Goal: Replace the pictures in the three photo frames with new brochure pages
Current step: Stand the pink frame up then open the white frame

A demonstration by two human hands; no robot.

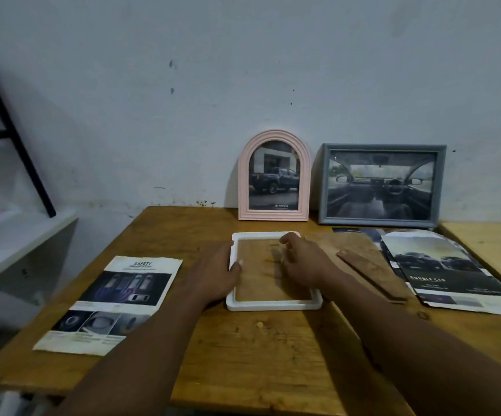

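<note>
A white photo frame point(273, 306) lies flat on the wooden table point(273, 355), and brown wood shows inside its rim. My left hand point(216, 271) holds the frame's left edge, with the thumb hooked over the rim. My right hand point(303, 259) hovers over the frame's inner panel with bent fingers, the fingertips touching it near the upper right. A brown backing board with a stand strip point(363, 265) lies just right of the frame. A pink arched frame point(274, 175) and a grey rectangular frame point(381, 184) stand against the wall, each holding a car picture.
A loose brochure page headed SAFETY point(108, 301) lies on the table to the left. A stack of brochure pages point(444, 268) lies at the right, beside a second table point(495, 244). A white shelf point(18, 235) and a black ladder-like bar point(12, 133) stand at the far left.
</note>
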